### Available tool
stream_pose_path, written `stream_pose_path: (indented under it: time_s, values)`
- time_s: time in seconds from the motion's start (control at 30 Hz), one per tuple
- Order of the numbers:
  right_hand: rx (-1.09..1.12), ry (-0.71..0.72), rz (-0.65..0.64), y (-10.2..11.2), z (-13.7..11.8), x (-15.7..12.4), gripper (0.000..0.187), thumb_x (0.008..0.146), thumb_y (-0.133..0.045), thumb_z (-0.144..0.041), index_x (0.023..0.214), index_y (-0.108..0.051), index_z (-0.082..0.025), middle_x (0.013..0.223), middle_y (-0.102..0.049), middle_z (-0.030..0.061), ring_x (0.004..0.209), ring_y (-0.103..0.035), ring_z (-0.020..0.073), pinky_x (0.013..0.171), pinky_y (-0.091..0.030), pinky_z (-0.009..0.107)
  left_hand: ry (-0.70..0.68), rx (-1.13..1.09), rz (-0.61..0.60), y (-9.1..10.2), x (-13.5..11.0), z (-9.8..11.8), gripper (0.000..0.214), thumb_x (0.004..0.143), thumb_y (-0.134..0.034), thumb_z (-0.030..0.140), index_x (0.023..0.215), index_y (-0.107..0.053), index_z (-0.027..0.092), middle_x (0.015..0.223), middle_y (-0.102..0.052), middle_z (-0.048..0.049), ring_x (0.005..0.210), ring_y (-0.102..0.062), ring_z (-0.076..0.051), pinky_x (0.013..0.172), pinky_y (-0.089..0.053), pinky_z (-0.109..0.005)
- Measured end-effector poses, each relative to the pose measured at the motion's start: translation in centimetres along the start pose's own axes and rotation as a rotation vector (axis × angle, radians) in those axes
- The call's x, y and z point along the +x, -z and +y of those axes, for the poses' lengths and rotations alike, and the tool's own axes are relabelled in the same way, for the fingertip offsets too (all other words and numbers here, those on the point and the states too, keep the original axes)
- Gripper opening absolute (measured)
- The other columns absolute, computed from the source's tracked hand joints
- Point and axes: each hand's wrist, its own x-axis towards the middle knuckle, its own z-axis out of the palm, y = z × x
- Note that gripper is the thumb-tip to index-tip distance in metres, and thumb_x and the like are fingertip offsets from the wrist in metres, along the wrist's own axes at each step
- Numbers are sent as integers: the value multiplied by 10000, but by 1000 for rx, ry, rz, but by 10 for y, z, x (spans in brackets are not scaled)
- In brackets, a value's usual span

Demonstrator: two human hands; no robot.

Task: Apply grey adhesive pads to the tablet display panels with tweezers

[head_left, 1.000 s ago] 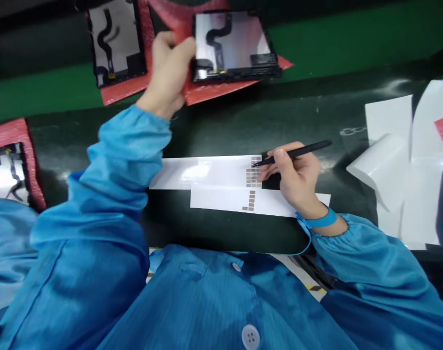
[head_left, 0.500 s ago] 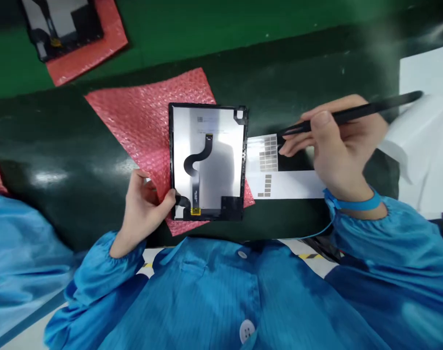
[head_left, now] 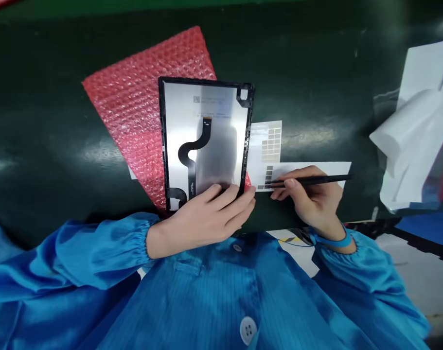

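A black-framed tablet display panel [head_left: 204, 121] lies on red bubble wrap [head_left: 130, 107], its silver back facing up. A black flex cable [head_left: 194, 155] curves across that back. My left hand [head_left: 206, 218] lies over the panel's lower edge, fingers together on it. My right hand [head_left: 309, 199] holds slim black tweezers [head_left: 309, 181], with their tip on a column of small grey pads [head_left: 269, 176] on a white backing sheet [head_left: 301, 175]. More grey pads [head_left: 271, 144] sit on a second sheet [head_left: 265, 146], partly hidden under the panel's right edge.
The bubble wrap and sheets lie on a dark green mat [head_left: 316, 63]. Crumpled white sheets [head_left: 413, 131] lie at the right. My blue sleeves and coat [head_left: 206, 291] fill the bottom of the view, and a blue wristband [head_left: 332, 240] circles my right wrist.
The panel now lies lower on the bubble wrap, over the sheets' left end. My left hand moved from its lower-left corner onto its lower edge. The tweezers tip dropped to the lower pads.
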Motion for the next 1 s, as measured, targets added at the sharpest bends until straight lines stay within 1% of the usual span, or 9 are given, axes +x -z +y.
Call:
stream_pose_path:
  time_s: [0.07, 0.13, 0.27, 0.37, 0.47, 0.57, 0.67, 0.87, 1.0]
  values:
    - [-12, -2, -22, 0, -2, 1, 103, 1064, -786, -388, 1059, -813, -289, 755, -802, 7, 597, -781, 185, 503, -645, 316, -21, 38, -59, -5, 6, 2, 551, 1165, -572, 413, 1595, -649, 78, 1687, -589, -200, 1327, -659, -351, 1020, -570, -452]
    - [-21, -19, -37, 1, -4, 2, 106, 1065, -784, -398, 1056, -811, -296, 760, -800, 5, 593, -775, 183, 500, -649, 319, -13, 48, -87, -6, 9, 1, 587, 1170, -552, 447, 1602, -644, 61, 1677, -590, -214, 1289, -654, -347, 994, -559, -458]
    - [-27, -24, -79, 3, -6, 4, 89, 1074, -771, -394, 1078, -802, -310, 737, -790, -6, 583, -770, 183, 502, -660, 321, 4, 36, -78, -7, 10, 0, 620, 1169, -543, 460, 1605, -632, 28, 1660, -599, -218, 1288, -633, -343, 988, -545, -455]
    - [-34, -44, -95, 5, -8, 6, 87, 1075, -771, -393, 1077, -802, -312, 738, -791, -7, 584, -772, 180, 517, -671, 319, 12, 25, -82, -8, 10, 1, 611, 1168, -547, 468, 1604, -640, 51, 1668, -595, -205, 1291, -628, -340, 988, -538, -457]
    - [-25, -101, -106, 5, -9, 7, 114, 1072, -775, -419, 1058, -801, -308, 722, -790, -4, 583, -776, 189, 521, -675, 329, 18, 7, -87, -8, 10, 0, 598, 1160, -568, 476, 1596, -655, 76, 1666, -604, -189, 1284, -631, -335, 976, -535, -452]
    - [-10, -135, -103, 5, -11, 9, 150, 1069, -777, -447, 1045, -798, -300, 713, -794, 1, 587, -788, 200, 515, -671, 335, 24, -3, -74, -7, 9, -1, 588, 1155, -578, 464, 1591, -660, 78, 1659, -614, -177, 1284, -626, -327, 968, -538, -447]
    - [-10, -135, -100, 6, -12, 9, 148, 1070, -779, -442, 1045, -800, -298, 714, -796, 0, 589, -792, 191, 525, -675, 317, 24, -7, -71, -8, 9, -1, 599, 1158, -565, 458, 1606, -643, 69, 1660, -617, -166, 1296, -616, -324, 974, -542, -442]
    - [-20, -141, -179, 8, -15, 17, 158, 1055, -797, -452, 1018, -798, -299, 704, -792, -1, 580, -792, 188, 526, -688, 307, 22, -5, -75, -10, 9, -2, 560, 1171, -526, 447, 1594, -662, 106, 1668, -615, -161, 1296, -617, -319, 963, -536, -437]
    - [5, -173, -199, 8, -16, 21, 189, 1051, -798, -471, 987, -796, -293, 715, -797, 6, 573, -793, 187, 527, -693, 306, 27, -39, -78, -10, 8, -2, 564, 1159, -570, 461, 1595, -665, 116, 1677, -609, -159, 1308, -622, -327, 980, -533, -453]
